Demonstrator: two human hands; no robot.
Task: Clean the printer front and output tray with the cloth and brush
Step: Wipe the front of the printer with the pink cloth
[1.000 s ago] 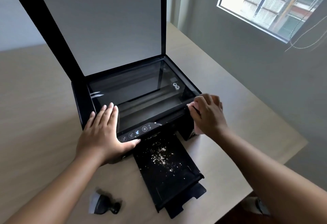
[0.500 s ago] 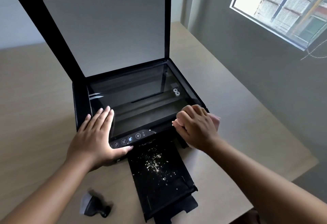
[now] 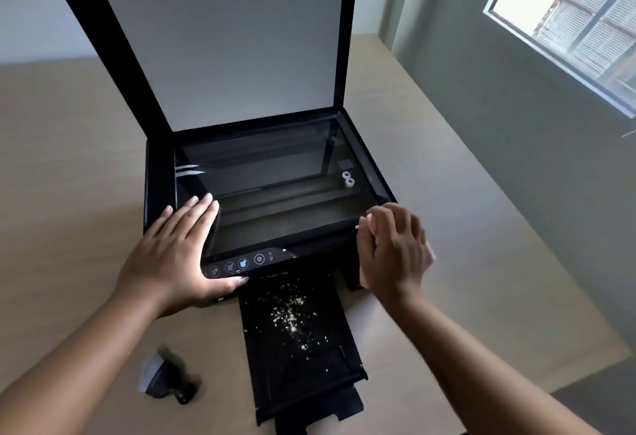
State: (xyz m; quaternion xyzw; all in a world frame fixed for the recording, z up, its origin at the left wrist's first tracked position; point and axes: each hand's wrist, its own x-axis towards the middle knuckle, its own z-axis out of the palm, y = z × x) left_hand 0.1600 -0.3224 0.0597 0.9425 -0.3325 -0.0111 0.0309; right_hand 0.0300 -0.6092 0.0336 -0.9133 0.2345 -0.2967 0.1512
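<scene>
A black printer stands on the table with its scanner lid raised. The output tray sticks out at the front, speckled with white crumbs. My left hand lies flat on the printer's front left corner, thumb by the control panel. My right hand presses a pink cloth against the printer's front right corner; most of the cloth is hidden under the hand. A small black brush with pale bristles lies on the table at the front left.
The light wooden table ends in a right edge near the grey wall. A window is at the upper right. The table's front edge runs just below the tray.
My right hand with the cloth slid left along the front edge, then back to the front right corner. My left hand has kept its place on the printer.
</scene>
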